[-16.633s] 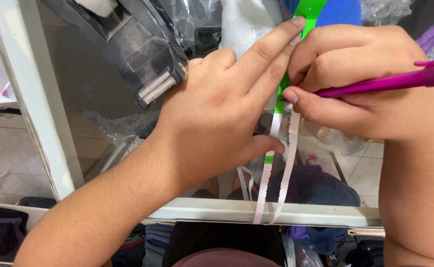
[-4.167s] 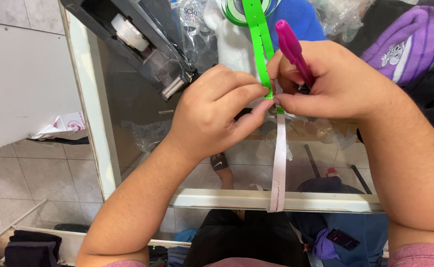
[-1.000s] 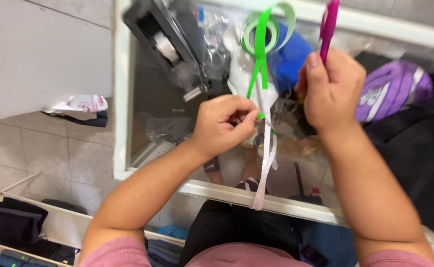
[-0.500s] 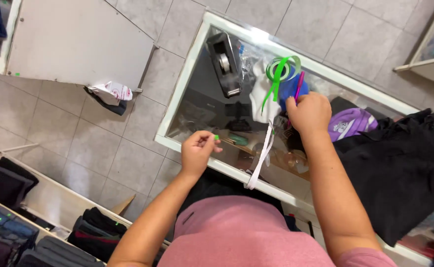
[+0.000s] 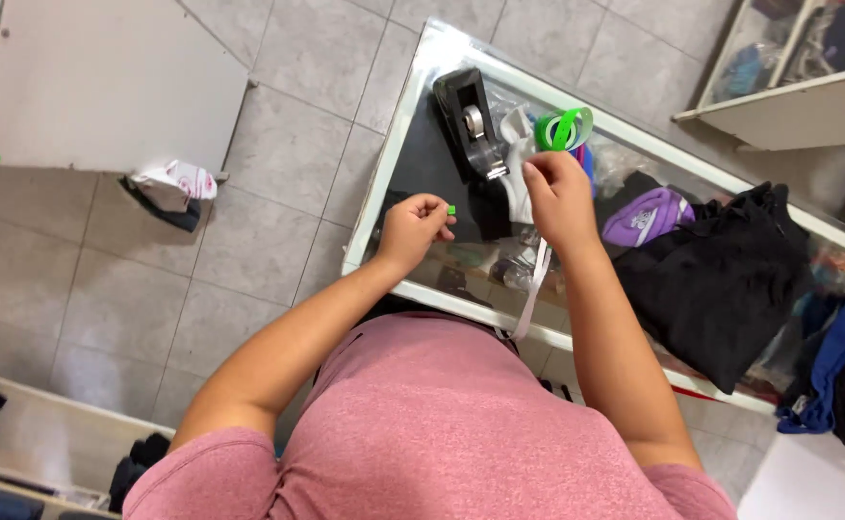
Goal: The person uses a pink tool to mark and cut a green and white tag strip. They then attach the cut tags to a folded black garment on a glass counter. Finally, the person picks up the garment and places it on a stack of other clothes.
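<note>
A glass-topped table (image 5: pixel 413 144) with a white frame stands on a floor of large grey tiles (image 5: pixel 278 173); goods show dimly through the glass. A pale board (image 5: pixel 95 77) lies at the upper left with a crumpled white cloth (image 5: pixel 177 180) at its edge, and a white shelf (image 5: pixel 807 106) sits at the upper right.

On the table there is one black tape dispenser (image 5: pixel 471 120), one roll of green ribbon (image 5: pixel 564 128), one purple folded garment (image 5: pixel 649 214) and one heap of black cloth (image 5: pixel 730 274). One pale ribbon strip (image 5: pixel 535 289) hangs over the near edge of the table, its long axis running from the right hand down toward the person's pink shirt (image 5: pixel 461 424).

The left hand (image 5: pixel 413 226) hovers over the glass near the table's left side, its grip pinching one small green scrap (image 5: pixel 450 209) between thumb and fingertips. The right hand (image 5: pixel 557 197) is just below the green roll, fingers curled together; from above, what its grip presses on cannot be told, though the pale strip starts beneath it. The two hands are apart, the dispenser behind the gap between them.
</note>
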